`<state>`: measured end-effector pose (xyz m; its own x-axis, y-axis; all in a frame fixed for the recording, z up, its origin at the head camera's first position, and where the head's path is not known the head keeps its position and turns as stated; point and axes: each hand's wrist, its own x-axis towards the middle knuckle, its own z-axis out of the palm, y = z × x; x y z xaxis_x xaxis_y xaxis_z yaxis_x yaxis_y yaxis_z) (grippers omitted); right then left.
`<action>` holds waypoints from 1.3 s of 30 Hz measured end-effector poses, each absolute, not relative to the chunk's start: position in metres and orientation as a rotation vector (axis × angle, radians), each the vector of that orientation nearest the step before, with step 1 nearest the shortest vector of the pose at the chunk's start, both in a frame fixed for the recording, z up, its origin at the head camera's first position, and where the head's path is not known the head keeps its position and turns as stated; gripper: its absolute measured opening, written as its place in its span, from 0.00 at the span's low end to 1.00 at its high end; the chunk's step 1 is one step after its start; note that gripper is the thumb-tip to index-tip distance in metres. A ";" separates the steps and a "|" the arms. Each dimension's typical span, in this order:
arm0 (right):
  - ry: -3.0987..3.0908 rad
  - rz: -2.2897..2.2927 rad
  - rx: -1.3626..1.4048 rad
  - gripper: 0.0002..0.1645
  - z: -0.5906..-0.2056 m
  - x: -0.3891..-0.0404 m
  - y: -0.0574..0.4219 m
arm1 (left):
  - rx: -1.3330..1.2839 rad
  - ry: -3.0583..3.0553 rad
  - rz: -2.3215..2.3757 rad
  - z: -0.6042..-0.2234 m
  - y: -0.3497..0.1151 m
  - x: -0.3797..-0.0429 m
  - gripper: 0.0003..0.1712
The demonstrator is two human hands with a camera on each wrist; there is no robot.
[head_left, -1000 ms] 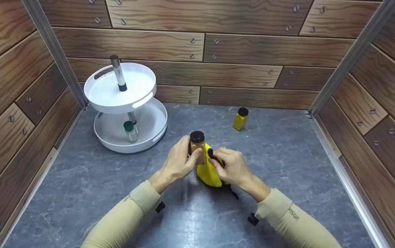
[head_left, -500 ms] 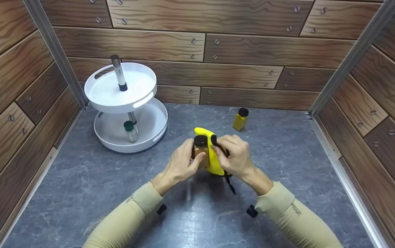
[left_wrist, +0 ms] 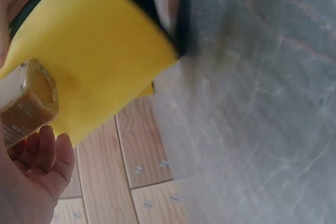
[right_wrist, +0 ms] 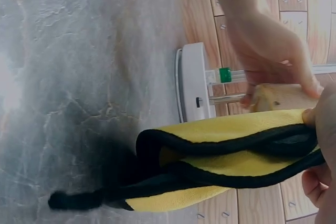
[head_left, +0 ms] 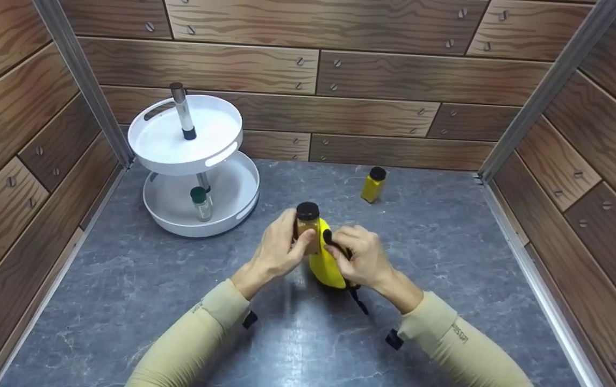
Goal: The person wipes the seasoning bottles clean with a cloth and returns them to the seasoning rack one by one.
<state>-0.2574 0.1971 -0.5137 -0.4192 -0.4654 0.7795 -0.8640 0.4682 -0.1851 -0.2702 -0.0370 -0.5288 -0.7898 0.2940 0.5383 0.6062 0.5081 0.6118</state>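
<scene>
In the head view my left hand (head_left: 273, 250) grips a spice jar (head_left: 306, 224) with a black lid and brown contents, thumb across its side. My right hand (head_left: 364, 260) pinches a folded yellow cloth (head_left: 327, 269) with black edging, held against the jar's right side. The left wrist view has the jar's base (left_wrist: 43, 88) turned toward the camera, with the cloth (left_wrist: 100, 35) spread behind it. Seen from the right wrist, the folded cloth (right_wrist: 231, 124) hangs in layers, and a black edge strip (right_wrist: 79, 200) dangles from it. Both things are above the grey tabletop.
A white two-tier round tray (head_left: 195, 230) stands at the back left; a small clear jar with a green lid (head_left: 201, 204) is on its lower tier. A yellow spice jar with a black lid (head_left: 373, 187) stands at the back right. Wood-patterned walls (head_left: 383, 75) enclose the table.
My right hand and the cloth slid up and away along the jar, then came back down toward me. The jar shifted slightly with my left hand, which kept its grip.
</scene>
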 end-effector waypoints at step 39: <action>-2.069 0.813 1.231 0.08 -0.512 -0.259 0.206 | -0.758 -2.345 -1.231 -0.529 -0.035 -0.269 0.19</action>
